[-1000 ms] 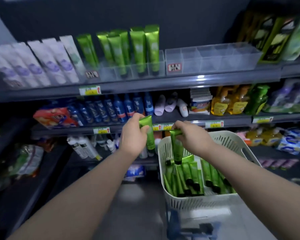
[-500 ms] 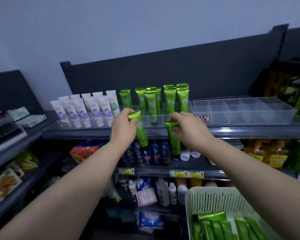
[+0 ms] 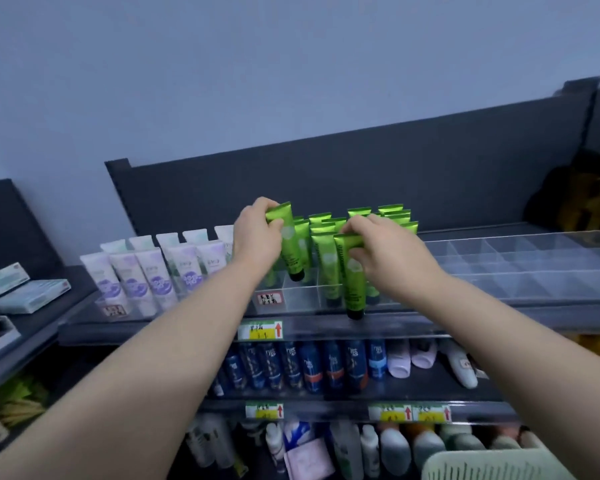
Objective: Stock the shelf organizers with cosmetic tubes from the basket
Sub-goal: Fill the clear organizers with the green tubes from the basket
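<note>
My left hand (image 3: 257,237) pinches the crimped top of a green tube (image 3: 291,247), cap down, over the left part of the clear organizer (image 3: 302,296) on the top shelf. My right hand (image 3: 381,254) grips a second green tube (image 3: 355,289) by its top; its black cap hangs in front of the organizer's front wall. Behind the hands, several green tubes (image 3: 392,216) stand upright in the organizer. Only the white basket's rim (image 3: 482,464) shows at the bottom right; its contents are out of view.
A second clear organizer (image 3: 520,268) with bare compartments sits right of the green tubes. White and purple tubes (image 3: 153,275) stand to the left. Blue bottles (image 3: 309,365) fill the shelf below. Yellow price tags (image 3: 260,330) line the shelf edges.
Both hands rose from the basket up to the top shelf, each carrying a green tube. The view tilted upward, so the basket dropped nearly out of frame.
</note>
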### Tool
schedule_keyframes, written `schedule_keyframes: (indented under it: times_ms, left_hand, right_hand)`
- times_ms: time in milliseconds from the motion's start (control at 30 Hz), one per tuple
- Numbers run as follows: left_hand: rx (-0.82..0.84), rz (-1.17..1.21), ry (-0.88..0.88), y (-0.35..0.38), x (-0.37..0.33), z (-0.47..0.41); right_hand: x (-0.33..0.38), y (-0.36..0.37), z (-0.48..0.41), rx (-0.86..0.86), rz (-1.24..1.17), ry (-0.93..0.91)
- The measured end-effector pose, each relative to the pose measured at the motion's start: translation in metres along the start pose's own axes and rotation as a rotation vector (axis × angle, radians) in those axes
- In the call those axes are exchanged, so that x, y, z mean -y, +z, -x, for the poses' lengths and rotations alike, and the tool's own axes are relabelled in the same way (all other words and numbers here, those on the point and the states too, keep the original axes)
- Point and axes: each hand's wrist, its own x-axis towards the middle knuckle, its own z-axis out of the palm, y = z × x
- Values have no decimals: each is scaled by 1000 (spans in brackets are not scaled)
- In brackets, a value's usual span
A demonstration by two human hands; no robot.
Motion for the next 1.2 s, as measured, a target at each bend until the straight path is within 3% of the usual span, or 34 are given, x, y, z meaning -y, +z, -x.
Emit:
schedule_keyframes:
  times_ms: [167, 433, 833, 1200]
  left_hand:
    - [202, -74, 81, 30, 18, -23]
    - [286, -125, 136, 49, 36, -26]
    - [64, 21, 83, 14, 49, -17]
    - [106, -25, 68, -3, 63, 8]
  right_hand:
    - [7, 9, -12, -26, 37, 51]
    - [20, 15, -22, -41, 72, 96]
    - [56, 24, -60, -97, 64, 16]
    - [52, 70, -91, 48, 241, 23]
